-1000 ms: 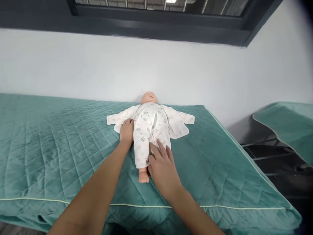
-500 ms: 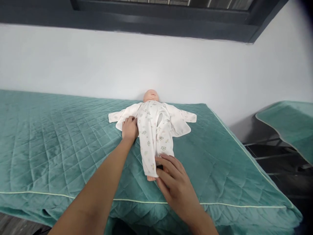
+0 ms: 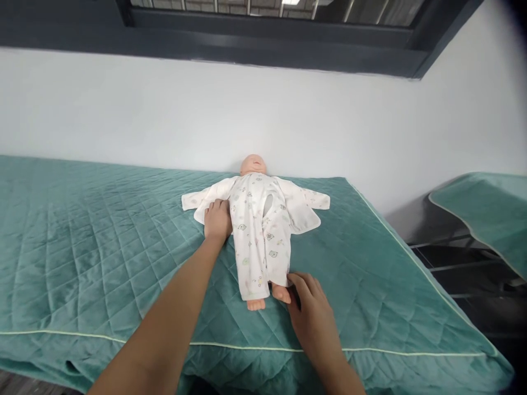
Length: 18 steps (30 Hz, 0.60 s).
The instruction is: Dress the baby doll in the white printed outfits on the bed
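Note:
A baby doll lies on its back on the green quilted bed cover, head toward the wall. It has on white printed trousers with an oval opening at the crotch, pulled up high over the torso. A white long-sleeved baby jacket is spread out beneath it. My left hand is curled against the doll's side at the trousers' edge; its fingertips are hidden. Low at the other leg, my right hand pinches the trouser cuff by the doll's bare foot.
The green quilted cover drapes over the bed's front edge, marked by pale piping. Behind stands a white wall under a dark window frame. To the right, another green-covered surface stands across a gap with dark rails.
My right hand has moved from between the doll's lower legs to the outer side of the right-hand cuff. That foot now shows. My left hand stays at the doll's side.

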Motion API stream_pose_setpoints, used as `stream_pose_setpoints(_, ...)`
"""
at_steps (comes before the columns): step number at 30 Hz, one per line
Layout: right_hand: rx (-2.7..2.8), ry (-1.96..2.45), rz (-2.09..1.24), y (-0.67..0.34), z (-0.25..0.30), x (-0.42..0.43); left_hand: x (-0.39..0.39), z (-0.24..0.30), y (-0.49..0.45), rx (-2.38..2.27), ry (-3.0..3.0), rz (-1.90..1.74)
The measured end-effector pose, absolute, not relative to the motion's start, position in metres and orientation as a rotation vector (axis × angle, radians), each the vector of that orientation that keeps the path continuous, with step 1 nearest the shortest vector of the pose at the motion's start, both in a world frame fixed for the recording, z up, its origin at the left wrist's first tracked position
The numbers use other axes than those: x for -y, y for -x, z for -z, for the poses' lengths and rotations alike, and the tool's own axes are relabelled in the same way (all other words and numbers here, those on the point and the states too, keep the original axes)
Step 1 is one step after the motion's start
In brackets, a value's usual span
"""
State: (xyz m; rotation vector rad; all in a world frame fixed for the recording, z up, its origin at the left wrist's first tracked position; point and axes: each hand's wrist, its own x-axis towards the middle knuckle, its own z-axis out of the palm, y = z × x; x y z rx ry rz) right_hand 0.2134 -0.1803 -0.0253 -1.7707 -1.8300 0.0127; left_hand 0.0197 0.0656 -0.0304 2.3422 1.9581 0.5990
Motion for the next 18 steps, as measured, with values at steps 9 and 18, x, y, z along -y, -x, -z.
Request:
stream_pose_setpoints(9,1.928,1.419,-0.166,-0.211,-0.035,0.193,-0.066,0.03,-0.02,-1.983,-2.31,-0.596)
stream_pose_setpoints(18,1.983,1.705,-0.057,-0.212,-0.014,0.21,-0.067,0.03,-0.02,-1.987,-2.307,-0.58)
